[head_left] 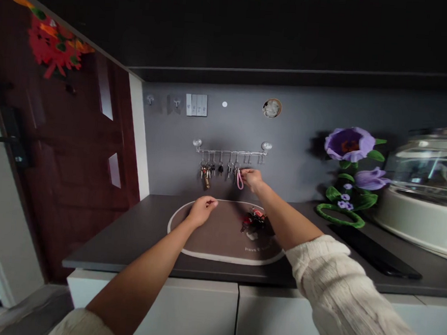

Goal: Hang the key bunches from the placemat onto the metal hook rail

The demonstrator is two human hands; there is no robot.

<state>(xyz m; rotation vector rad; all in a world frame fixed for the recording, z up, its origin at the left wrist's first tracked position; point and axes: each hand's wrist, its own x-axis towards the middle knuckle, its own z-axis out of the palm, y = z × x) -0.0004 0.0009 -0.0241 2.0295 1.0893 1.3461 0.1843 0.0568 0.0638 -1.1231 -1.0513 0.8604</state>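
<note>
My right hand [252, 178] is raised to a clear hook rail [232, 152] on the grey wall. Its fingers are closed at a key ring with a pink strap [240, 180], which hangs below the rail; the fingertips partly hide the keys. Over the left part of a brown oval mat [219, 233] is my left hand [202, 210], thumb and fingers drawn together with nothing visible in them. Several bunches of keys [206, 174] hang from hooks to the left of the pink strap. A pile of keys with red pieces [255, 218] lies on the mat, near my right forearm.
A black phone-like slab [374, 250], purple fabric flowers [349, 144] and a white appliance with a clear top [427, 207] stand or lie on the right of the dark counter [126, 237]. Overhead hangs a dark cabinet [255, 37]. A dark red door [69, 177] is at left.
</note>
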